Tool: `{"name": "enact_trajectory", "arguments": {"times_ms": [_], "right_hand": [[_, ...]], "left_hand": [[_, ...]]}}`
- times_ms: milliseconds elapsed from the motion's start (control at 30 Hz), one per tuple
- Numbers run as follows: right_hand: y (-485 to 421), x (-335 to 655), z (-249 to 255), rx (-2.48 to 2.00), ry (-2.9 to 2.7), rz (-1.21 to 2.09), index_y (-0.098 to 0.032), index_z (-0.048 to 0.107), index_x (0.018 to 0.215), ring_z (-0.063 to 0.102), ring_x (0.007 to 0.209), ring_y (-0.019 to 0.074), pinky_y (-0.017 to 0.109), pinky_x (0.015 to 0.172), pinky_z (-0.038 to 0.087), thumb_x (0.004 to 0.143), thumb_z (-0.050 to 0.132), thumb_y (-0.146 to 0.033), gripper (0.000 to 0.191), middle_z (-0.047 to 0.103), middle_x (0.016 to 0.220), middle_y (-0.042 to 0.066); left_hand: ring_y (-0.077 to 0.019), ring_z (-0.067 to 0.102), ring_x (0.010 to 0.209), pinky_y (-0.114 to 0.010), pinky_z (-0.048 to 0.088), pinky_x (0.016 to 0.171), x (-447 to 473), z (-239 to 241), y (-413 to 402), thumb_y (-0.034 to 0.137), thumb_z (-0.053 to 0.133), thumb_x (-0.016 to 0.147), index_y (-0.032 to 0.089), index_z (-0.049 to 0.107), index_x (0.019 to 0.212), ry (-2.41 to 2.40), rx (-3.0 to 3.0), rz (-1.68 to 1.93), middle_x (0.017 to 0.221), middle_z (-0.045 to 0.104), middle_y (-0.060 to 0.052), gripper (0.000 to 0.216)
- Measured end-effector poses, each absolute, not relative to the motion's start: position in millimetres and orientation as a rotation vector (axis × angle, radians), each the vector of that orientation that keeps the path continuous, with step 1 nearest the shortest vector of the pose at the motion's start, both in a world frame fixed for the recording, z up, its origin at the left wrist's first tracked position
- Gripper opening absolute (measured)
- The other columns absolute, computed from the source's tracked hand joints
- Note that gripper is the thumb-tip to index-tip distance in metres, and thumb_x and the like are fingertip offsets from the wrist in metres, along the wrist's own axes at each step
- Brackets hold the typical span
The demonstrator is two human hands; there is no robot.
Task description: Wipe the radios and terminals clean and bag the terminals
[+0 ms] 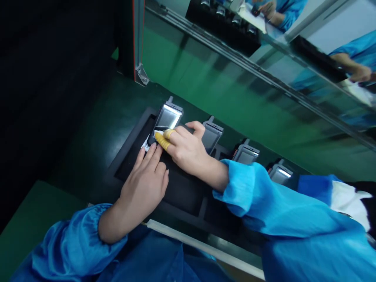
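A grey handheld device with a stub antenna and a glossy screen leans at the left end of a black foam tray. My right hand, with yellow covers on two fingers, pinches a small white wipe against the lower part of that screen. The wipe is mostly hidden under the fingers. My left hand lies with its fingers stretched out, the tips at the device's bottom edge. Beside those tips a white label or scrap shows.
Similar devices stand in a row to the right: a second, a third and a fourth. A green panel with a metal rail runs behind them. Beyond glass, blue-sleeved hands show. White cloth lies at right.
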State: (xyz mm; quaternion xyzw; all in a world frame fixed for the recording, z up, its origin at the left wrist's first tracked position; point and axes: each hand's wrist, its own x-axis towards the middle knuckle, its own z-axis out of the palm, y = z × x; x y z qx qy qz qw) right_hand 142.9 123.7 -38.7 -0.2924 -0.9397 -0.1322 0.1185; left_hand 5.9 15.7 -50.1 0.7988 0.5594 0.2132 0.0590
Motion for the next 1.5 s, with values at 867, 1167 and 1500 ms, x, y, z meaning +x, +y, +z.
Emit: {"name": "enact_trajectory", "arguments": {"times_ms": [867,1167,1500], "right_hand": [[118,154,-48,-1.004,-2.565,-0.589,-0.020,0.068,0.099,0.046,0.086,0.0158,0.039,0.086,0.021,0.095,0.035,-0.014,0.034,0.060,0.088,0.003],[119,148,-38,-1.073,-2.669,-0.353,-0.026,0.069,0.098,0.046,0.089,0.0157,0.040,0.086,0.018,0.095,0.036,-0.018,0.034,0.062,0.093,0.002],[108,122,-40,-0.952,-2.756,-0.391,-0.022,0.070,0.089,0.041,0.088,0.0172,0.041,0.088,0.015,0.096,0.038,-0.020,0.032,0.060,0.086,0.002]], "left_hand": [[-0.0325,0.049,0.128,-0.051,0.042,0.107,5,-51,16,0.014,0.042,0.092,0.010,0.064,0.087,1.679,2.392,0.680,0.134,0.055,-0.021,0.023],[-0.0332,0.054,0.123,-0.051,0.043,0.106,5,-56,15,0.014,0.042,0.091,0.008,0.065,0.083,1.689,2.407,0.781,0.126,0.060,-0.024,0.025],[-0.0295,0.063,0.111,-0.047,0.047,0.102,2,-55,13,0.011,0.050,0.088,0.009,0.064,0.079,1.634,2.375,0.991,0.110,0.069,-0.020,0.016]]}}
